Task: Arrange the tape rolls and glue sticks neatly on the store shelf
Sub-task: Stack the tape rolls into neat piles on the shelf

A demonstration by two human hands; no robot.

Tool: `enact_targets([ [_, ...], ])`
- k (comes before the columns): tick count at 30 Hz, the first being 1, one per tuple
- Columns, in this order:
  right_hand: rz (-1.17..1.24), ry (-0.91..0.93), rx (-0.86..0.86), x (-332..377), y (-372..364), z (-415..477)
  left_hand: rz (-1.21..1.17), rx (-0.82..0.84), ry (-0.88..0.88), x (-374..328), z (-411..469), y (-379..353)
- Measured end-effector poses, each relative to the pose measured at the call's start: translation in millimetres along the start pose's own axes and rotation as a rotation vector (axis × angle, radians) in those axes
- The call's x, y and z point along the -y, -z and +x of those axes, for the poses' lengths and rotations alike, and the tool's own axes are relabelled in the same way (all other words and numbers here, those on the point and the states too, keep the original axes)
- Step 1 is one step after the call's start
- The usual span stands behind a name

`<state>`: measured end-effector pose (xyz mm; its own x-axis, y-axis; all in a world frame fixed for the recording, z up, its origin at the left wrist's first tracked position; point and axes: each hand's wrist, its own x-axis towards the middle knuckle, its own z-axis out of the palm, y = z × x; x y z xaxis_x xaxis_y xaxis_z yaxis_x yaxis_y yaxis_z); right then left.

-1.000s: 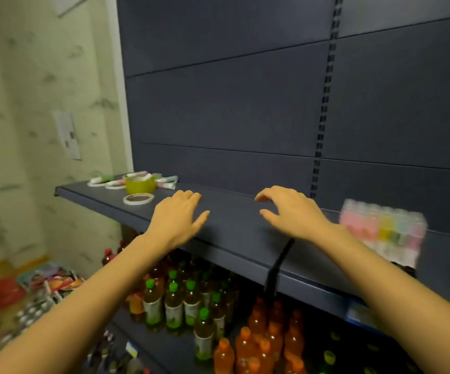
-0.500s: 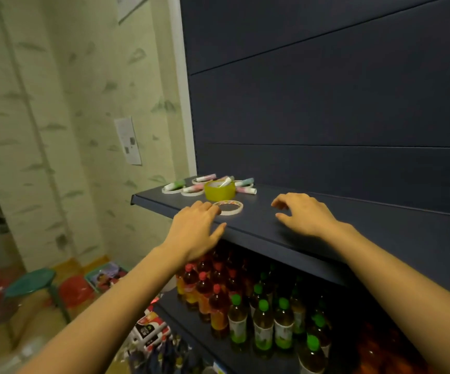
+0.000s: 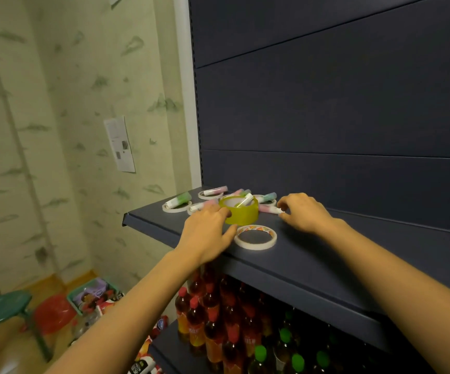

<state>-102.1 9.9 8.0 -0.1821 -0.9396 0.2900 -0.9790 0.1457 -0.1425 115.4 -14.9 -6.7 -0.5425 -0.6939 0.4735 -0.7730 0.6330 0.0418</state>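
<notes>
At the left end of the dark shelf lie several glue sticks and tape rolls in a loose heap. A wide yellow tape roll stands in the middle with a glue stick leaning inside it. My left hand touches the yellow roll's left side with straight fingers. My right hand has its forefinger and thumb on either side of the white end of a pink glue stick, with a small gap. A thin white tape ring lies flat in front, between my hands.
Behind the yellow roll are more thin tape rings and a green glue stick. Drink bottles fill the shelf below. On the floor at left stand a green stool, a red basin and a basket.
My view swung left and closer to the heap. Both hands moved forward along the shelf: the left reached the yellow roll, the right reached the pink glue stick.
</notes>
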Motion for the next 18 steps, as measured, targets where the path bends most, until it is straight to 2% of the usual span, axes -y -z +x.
enact_targets([
  [8, -0.066, -0.049, 0.043, 0.4, -32.2, 73.8, -0.081, -0.045, -0.104, 30.6, 63.9, -37.8],
  [13, -0.187, -0.075, 0.061, -0.2, -47.7, 94.3, -0.147, -0.054, -0.155, 44.8, 95.1, -50.5],
  [18, -0.135, -0.195, 0.122, -4.6, -48.1, 96.7, -0.216, -0.031, -0.206, 55.7, 133.6, -59.6],
])
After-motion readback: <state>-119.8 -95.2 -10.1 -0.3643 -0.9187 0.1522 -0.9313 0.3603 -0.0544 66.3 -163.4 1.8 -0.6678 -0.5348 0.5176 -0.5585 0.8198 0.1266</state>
